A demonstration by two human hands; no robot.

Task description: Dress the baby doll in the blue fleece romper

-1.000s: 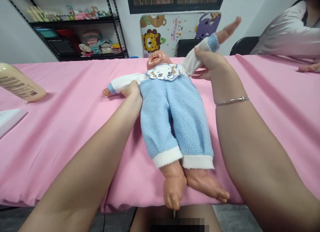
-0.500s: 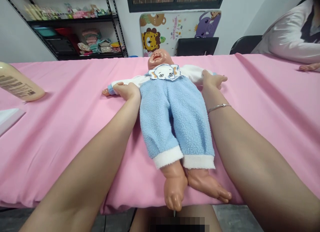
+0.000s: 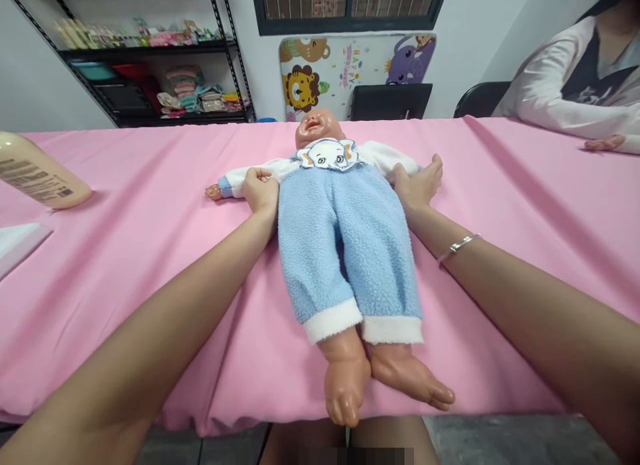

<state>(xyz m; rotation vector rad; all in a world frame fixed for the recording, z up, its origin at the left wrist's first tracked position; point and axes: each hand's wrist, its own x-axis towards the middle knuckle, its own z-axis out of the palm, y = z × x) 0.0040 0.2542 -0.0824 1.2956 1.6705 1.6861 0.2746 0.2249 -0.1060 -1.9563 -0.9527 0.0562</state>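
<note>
A baby doll (image 3: 320,231) lies on its back on the pink-covered table, feet toward me. It wears light blue fleece trousers with white cuffs and a white top with an elephant-face bib (image 3: 329,154). My left hand (image 3: 261,190) is closed round the white sleeve on the left, and the doll's small hand shows beyond it. Against the other sleeve (image 3: 387,159) rests my right hand (image 3: 419,183), thumb and fingers apart, fingers stretched past the blue cuff. That arm's end is hidden behind my hand.
A cream-coloured bottle (image 3: 43,175) and a white flat-sided object (image 3: 23,245) are at the left. Beyond the pink table cover (image 3: 510,251) stand a black shelf rack (image 3: 150,51) and a dark chair back (image 3: 390,102). A person (image 3: 565,85) sits at the far right, forearm on the table.
My left hand has slid up the sleeve toward the doll's shoulder, its fingers more curled. My right hand has shifted inward and turned, fingers pointing up more. The view has tilted slightly upward.
</note>
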